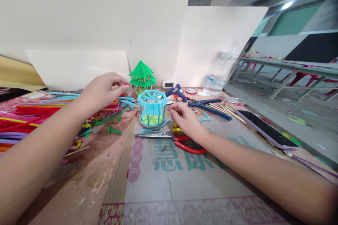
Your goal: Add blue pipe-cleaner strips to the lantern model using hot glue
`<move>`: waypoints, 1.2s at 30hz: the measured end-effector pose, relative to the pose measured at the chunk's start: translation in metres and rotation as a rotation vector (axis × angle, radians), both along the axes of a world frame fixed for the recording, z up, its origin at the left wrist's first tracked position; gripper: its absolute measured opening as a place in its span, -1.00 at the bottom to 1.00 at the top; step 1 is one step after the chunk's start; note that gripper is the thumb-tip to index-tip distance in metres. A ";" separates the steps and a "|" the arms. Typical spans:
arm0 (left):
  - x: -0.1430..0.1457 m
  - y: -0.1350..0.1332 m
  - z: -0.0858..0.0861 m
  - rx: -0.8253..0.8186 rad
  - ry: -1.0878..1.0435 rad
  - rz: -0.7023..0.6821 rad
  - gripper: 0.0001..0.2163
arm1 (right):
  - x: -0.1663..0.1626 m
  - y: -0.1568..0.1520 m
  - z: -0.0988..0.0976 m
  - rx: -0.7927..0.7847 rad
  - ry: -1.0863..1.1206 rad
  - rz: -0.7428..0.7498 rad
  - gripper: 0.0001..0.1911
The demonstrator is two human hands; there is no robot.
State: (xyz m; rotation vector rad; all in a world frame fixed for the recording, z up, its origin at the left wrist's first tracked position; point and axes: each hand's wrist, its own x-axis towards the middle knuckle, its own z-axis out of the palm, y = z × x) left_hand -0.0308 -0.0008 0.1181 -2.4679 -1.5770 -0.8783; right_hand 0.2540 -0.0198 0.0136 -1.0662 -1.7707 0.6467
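Note:
A small round model of light-blue fuzzy stems point(151, 107), with a slatted sloping band, posts and a green base, stands between my hands. To its left, my left hand point(109, 88) is raised with thumb and finger pinched together. My right hand point(186, 117) is low on the right side, its thumb and fingers curled close. Whatever either pinch holds, if anything, is too small to make out. Scissors with red handles point(190, 145) lie in front of the model, partly under my right wrist. Behind it stands a green tiered-roof model point(142, 74).
Bundles of coloured fuzzy stems point(29, 119) cover the left side. A blue glue gun point(176, 92), a small digital clock point(168, 84), blue-handled cutters point(211, 108) and a water bottle point(219, 74) sit at the back right. A phone point(265, 128) lies at the right edge. White boards point(105, 17) rise behind.

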 end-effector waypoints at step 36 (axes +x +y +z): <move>0.023 0.012 -0.031 -0.269 -0.309 -0.212 -0.52 | 0.022 0.006 0.039 0.058 -0.397 -0.005 -0.87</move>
